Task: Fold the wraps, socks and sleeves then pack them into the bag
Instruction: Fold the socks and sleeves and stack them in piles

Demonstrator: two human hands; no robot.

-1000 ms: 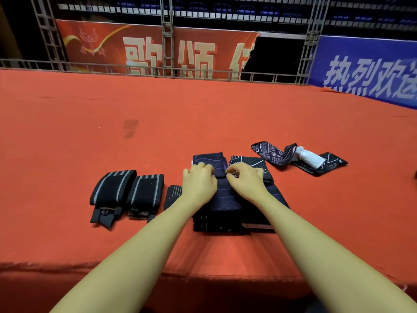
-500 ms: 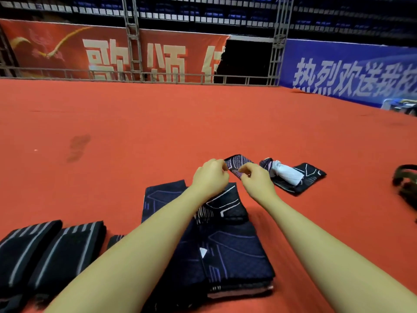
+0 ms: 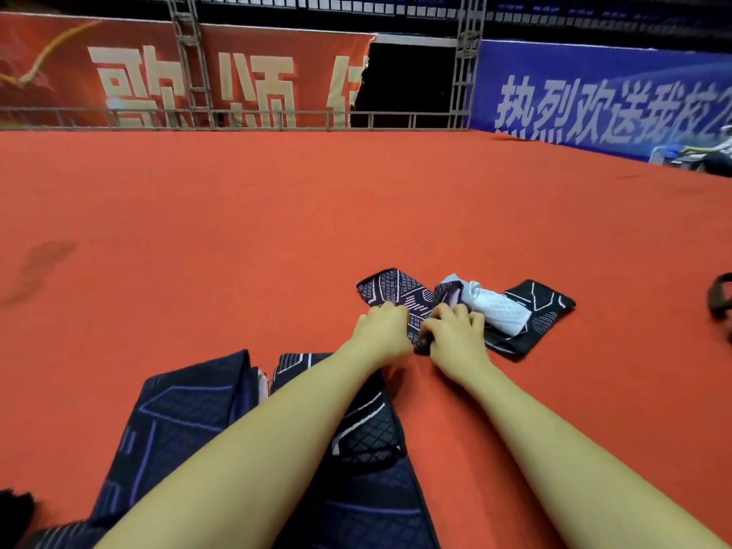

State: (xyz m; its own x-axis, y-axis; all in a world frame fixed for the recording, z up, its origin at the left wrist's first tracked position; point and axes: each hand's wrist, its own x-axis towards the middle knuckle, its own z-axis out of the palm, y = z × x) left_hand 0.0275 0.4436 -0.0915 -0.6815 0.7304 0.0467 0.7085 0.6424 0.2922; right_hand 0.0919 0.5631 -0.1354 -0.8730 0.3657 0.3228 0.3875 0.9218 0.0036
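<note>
Red carpet (image 3: 277, 231) covers the raised surface on which everything lies, with banners and metal railings far behind. Nearest the camera, under both forearms, sits a stack of folded sleeves (image 3: 190, 422), dark with purple lines, their long sides running away from the person. Beyond that stack, both hands meet at the near end of a loose patterned sleeve (image 3: 390, 287). The left hand (image 3: 382, 328) lies with curled fingers on its left part; the right hand (image 3: 455, 330) has its fingers bent onto the bunched middle and seems to pinch the cloth, though the grip itself is hidden by the knuckles. This sleeve stretches away and to the left from the hands, while a white sock (image 3: 497, 307) and a second dark sleeve (image 3: 542, 307) lie touching it just to the right. The right hand is the nearer to those. Judging from this, flattening and folding the loose sleeve is the step in hand. No bag can be clearly made out.
</note>
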